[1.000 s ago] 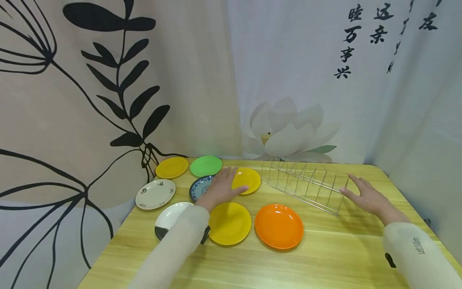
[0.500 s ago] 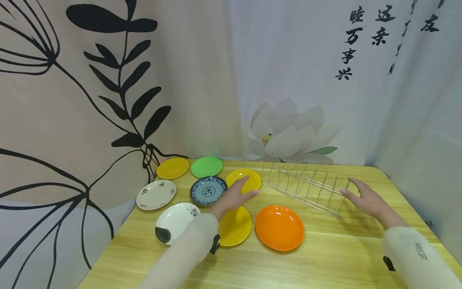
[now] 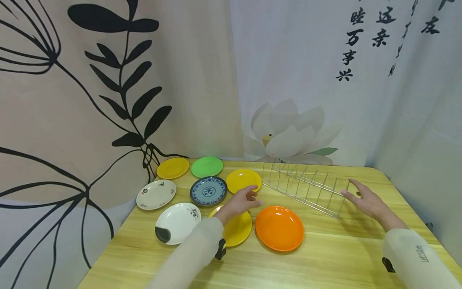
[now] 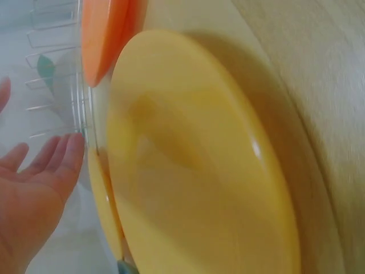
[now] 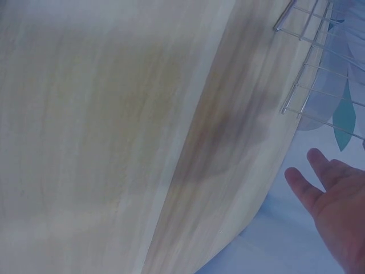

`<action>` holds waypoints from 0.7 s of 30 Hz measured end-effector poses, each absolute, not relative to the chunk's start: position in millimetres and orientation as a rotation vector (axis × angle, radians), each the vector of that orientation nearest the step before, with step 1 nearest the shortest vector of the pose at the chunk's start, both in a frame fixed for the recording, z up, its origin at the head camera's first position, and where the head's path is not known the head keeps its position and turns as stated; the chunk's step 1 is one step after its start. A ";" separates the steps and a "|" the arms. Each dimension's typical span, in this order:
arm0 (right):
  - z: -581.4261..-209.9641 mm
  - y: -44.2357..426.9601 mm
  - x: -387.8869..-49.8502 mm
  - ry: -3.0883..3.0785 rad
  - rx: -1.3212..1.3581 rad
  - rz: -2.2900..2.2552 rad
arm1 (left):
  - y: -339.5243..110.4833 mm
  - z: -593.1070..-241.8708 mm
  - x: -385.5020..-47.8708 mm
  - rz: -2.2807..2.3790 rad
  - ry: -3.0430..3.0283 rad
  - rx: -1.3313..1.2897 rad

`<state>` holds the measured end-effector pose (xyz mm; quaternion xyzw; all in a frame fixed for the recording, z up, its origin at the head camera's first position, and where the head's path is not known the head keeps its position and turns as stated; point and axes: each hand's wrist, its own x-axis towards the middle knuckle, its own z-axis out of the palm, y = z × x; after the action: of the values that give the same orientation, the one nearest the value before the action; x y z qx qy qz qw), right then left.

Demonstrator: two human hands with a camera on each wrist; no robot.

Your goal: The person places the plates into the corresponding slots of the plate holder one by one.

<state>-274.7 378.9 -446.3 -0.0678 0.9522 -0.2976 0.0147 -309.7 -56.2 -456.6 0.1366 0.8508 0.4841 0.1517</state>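
Note:
My left hand [image 3: 241,202] hovers above the front yellow plate [image 3: 238,230], its fingers loosely bent and nothing in them. The left wrist view shows this yellow plate [image 4: 199,154] large beside the hand [image 4: 40,194]. Just beyond the fingers lies another yellow plate [image 3: 243,180], and an orange plate [image 3: 279,228] is to the right. By the right end of the wire dish rack [image 3: 303,184] is my right hand [image 3: 368,202], thumb and fingers spread. Whether it touches the rack cannot be told. In the right wrist view, the rack [image 5: 319,43] shows above the hand [image 5: 342,211].
Left of the hands lie a blue patterned plate [image 3: 208,190], a white plate with a dark patch [image 3: 178,222] and a white floral plate [image 3: 156,194]. A green plate [image 3: 207,166] and a yellow plate [image 3: 172,167] are at the back, by the curtain [image 3: 198,100].
My left hand has moved right and toward me, from over the blue plate to over the front yellow plate, uncovering the blue plate. The right hand has stayed nearly still by the rack.

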 end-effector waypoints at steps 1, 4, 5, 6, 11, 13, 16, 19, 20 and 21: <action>-446.3 379.1 -274.5 2.961 -0.210 -0.928 | -54.9 -458.5 -310.5 1.397 2.429 0.399; -446.6 379.7 -274.0 2.956 -0.210 -0.932 | -51.8 -463.7 -311.8 1.409 2.387 0.420; -446.8 380.0 -273.8 2.958 -0.212 -0.931 | -50.6 -465.0 -312.2 1.415 2.368 0.426; -446.6 380.0 -273.5 2.957 -0.209 -0.933 | -49.5 -465.8 -312.3 1.415 2.354 0.426; -447.5 380.7 -273.6 2.941 -0.199 -0.963 | -44.6 -468.2 -313.9 1.403 2.294 0.416; -447.9 380.9 -273.3 2.923 -0.189 -0.984 | -43.1 -469.6 -315.1 1.406 2.273 0.411; -448.5 380.5 -272.9 2.898 -0.169 -1.009 | -41.7 -471.4 -316.9 1.408 2.245 0.406; -449.5 380.2 -273.3 2.886 -0.151 -1.017 | -41.0 -473.4 -318.8 1.396 2.230 0.394; -449.7 380.2 -273.4 2.881 -0.148 -1.021 | -40.8 -474.1 -319.5 1.387 2.230 0.392; -450.0 380.4 -273.4 2.875 -0.144 -1.025 | -40.4 -475.0 -320.3 1.376 2.231 0.393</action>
<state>-273.4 380.4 -450.0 -0.0470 0.9400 -0.3351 0.0429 -320.3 -40.4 -475.0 0.1437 0.8164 0.5036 0.2433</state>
